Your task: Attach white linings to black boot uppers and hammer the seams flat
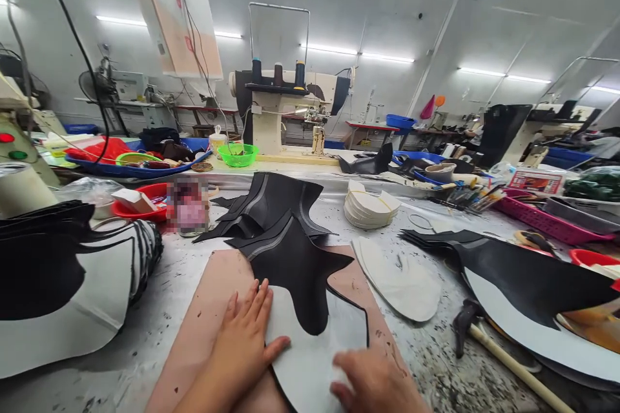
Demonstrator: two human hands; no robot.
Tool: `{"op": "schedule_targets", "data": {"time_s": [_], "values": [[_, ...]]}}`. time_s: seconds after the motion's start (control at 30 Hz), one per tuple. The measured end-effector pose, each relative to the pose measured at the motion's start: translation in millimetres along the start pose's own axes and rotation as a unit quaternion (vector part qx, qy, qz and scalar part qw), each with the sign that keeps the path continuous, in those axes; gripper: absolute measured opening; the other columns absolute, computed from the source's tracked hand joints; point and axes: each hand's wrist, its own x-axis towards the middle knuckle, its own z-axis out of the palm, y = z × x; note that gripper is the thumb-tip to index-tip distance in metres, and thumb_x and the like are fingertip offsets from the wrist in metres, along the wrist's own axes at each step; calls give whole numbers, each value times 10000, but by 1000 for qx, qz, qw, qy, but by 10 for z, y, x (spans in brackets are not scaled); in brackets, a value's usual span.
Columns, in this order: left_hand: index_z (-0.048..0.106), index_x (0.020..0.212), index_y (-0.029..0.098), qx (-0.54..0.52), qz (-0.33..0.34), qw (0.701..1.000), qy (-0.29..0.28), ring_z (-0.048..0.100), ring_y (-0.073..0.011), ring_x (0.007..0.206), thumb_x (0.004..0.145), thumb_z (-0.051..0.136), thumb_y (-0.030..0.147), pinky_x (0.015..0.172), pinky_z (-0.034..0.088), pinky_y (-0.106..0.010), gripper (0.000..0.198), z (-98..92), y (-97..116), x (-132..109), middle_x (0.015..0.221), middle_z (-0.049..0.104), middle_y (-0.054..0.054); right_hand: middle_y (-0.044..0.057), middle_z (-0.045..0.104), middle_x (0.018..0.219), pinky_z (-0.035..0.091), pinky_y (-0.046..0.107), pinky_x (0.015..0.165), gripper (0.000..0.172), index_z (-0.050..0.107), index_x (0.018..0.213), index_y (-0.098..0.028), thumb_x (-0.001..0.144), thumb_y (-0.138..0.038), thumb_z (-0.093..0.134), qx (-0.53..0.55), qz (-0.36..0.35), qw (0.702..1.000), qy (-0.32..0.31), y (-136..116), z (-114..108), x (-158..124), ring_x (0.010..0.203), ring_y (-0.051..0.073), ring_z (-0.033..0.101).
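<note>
A black boot-upper piece (295,264) with a white backing panel (310,361) lies on a pinkish board (194,316) in front of me. My left hand (247,335) rests flat on the panel's left edge, fingers stretched and thumb out over the white part. Over the panel's right side is my right hand (368,381), smeared by motion; whether it pinches anything cannot be made out. Beyond the board, more black upper pieces (271,200) overlap the far end of this one. White sole-shaped sheets (402,277) lie to the right.
Stacked black-and-white pieces (62,290) sit at left, others (523,277) at right beside a hammer (508,355). A stack of white pieces (371,203) stands behind. Farther back are a sewing machine (295,103), a green basket (238,154) and a magenta tray (552,219).
</note>
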Motion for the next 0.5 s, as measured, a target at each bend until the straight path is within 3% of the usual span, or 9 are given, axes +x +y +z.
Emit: {"op": "schedule_targets", "data": {"time_s": [0.07,0.13,0.23,0.3,0.4,0.5], "values": [[290,1388,116,19,12,999,-41,166,-314,1355,748,482,588,1078,114,-575,817,-44,3,14,1458,167,-136,110,623,852,445,347,657,233,624,982,-163,860,-326,512,-74,89,993,-2,340,-296,129,743,252,579],[236,1399,108,27,14,997,-69,142,-309,1358,704,518,609,1085,101,-562,902,-71,-26,24,1461,116,-136,123,616,846,422,362,708,128,638,801,-155,836,-217,532,-150,185,971,-16,687,-587,251,813,274,571],[208,1401,126,26,20,997,-70,134,-316,1357,658,565,618,1090,95,-553,960,-53,-98,27,1461,95,-125,164,615,933,404,370,728,210,633,757,-131,795,-37,450,-191,260,946,-5,981,-930,160,881,289,567],[221,1399,195,14,41,998,-52,155,-325,1351,672,561,623,1085,105,-566,910,-14,-137,30,1463,129,-98,114,638,817,411,322,639,230,638,771,-164,761,-21,458,-149,278,947,-57,946,-1079,-103,772,247,598],[244,1379,301,4,71,997,-36,176,-338,1343,708,523,653,1069,131,-591,807,33,-145,56,1460,175,-61,18,626,632,379,261,499,218,667,801,-267,727,-98,550,64,223,948,-218,680,-1228,-530,599,195,605],[280,1358,316,9,74,997,-36,173,-361,1337,655,547,707,1060,189,-577,847,60,-117,86,1454,198,-76,-31,643,656,394,210,497,192,683,817,-337,741,-177,606,161,179,937,-251,416,-1320,-577,591,145,615]]}}
